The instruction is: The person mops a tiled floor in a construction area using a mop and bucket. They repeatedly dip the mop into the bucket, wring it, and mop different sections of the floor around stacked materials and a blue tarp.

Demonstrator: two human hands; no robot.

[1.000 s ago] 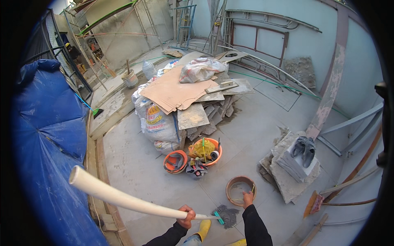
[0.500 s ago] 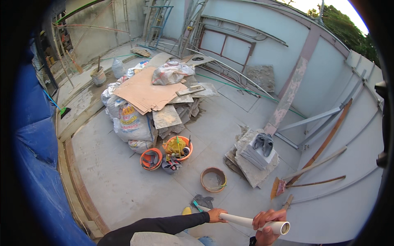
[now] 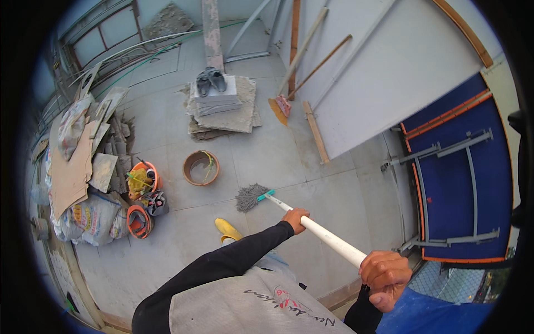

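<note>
Tiled floor (image 3: 178, 273); long mop (image 3: 322, 232) on it
Its grey head (image 3: 250, 198) rests near the brown basin (image 3: 186, 173); right hand (image 3: 386, 278) clamped round the pole's (image 3: 339, 245) top, left hand (image 3: 295, 220) round it lower down; a wide swing could knock the basin over.

Black sleeves (image 3: 222, 263), grey shirt (image 3: 217, 306), red-black print (image 3: 288, 298), yellow boot (image 3: 227, 229).

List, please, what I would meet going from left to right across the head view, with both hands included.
Cardboard sheet → orange bucket → round brown basin → gray mop head → left hand → right hand.
</note>
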